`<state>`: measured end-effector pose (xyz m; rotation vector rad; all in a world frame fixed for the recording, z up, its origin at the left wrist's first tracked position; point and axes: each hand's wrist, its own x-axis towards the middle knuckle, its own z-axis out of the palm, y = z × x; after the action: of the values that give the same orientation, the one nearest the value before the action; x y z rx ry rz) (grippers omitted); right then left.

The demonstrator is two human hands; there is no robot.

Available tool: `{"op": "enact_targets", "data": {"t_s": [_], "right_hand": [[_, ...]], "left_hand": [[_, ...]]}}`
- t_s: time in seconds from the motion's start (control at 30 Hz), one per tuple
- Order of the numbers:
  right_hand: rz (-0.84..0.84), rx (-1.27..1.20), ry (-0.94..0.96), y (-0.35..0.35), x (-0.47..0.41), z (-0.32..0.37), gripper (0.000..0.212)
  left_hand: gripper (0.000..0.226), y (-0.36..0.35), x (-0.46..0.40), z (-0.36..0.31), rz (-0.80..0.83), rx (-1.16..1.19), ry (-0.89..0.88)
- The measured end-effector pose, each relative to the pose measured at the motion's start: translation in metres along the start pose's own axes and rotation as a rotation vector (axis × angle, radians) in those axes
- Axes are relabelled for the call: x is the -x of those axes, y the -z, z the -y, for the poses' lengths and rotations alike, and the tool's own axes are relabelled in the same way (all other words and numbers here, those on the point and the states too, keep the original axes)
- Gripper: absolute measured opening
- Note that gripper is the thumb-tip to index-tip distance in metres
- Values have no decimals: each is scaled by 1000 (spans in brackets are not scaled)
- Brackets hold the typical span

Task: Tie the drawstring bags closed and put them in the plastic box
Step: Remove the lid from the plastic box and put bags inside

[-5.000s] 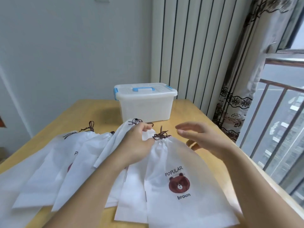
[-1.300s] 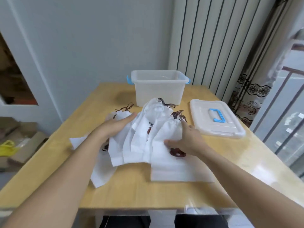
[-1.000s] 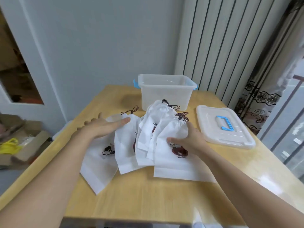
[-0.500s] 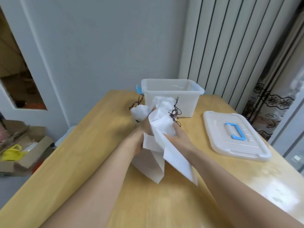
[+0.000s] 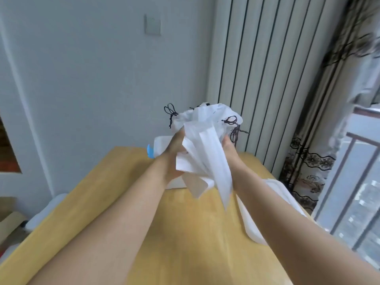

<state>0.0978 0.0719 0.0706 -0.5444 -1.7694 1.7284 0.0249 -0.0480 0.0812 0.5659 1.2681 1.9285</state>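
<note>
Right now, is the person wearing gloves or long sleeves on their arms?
No. Both the left hand and the right hand are bare, with no gloves. Both forearms are uncovered as far as the picture shows, no sleeves. No watch, bracelet or ring shows.

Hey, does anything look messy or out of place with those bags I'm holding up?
Somewhat. The drawstring bags are bunched into one crumpled bundle, gripped between the left hand and right hand, loose corners dangling unevenly above the table. Nothing looks torn or spilled.
</note>
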Motion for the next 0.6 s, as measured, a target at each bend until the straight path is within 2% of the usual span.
{"op": "enact_targets", "data": {"t_s": [0.07,0.17,0.3,0.33,0.4,0.47,0.5,0.53,0.6], "right_hand": [[-12,23,-3,1,-27,8,55],[-53,27,-47,-1,-65,13,23],[-108,110,-42,2,-110,16,21],[-140,137,-27,6,-125,16,21],[-252,254,70,16,-151,15,21],[-386,406,315,22,-172,9,25],[-410,506,449,22,-180,4,26],[-397,630,557,21,-186,-2,29],[-189,880,697,12,-192,-14,42]], "left_hand": [[35,-6,-26,-17,-37,-152,-53],[46,-5,-78,-25,-132,-564,-252],[75,41,-112,-19,-451,-804,-438],[81,58,-117,-15,-435,-898,-474],[80,87,-121,1,-260,-1133,-464],[65,109,-123,21,-99,-1415,-383],[53,117,-126,30,-61,-1509,-397],[42,121,-128,35,-41,-1562,-459],[27,129,-133,36,10,-1511,-550]]}}
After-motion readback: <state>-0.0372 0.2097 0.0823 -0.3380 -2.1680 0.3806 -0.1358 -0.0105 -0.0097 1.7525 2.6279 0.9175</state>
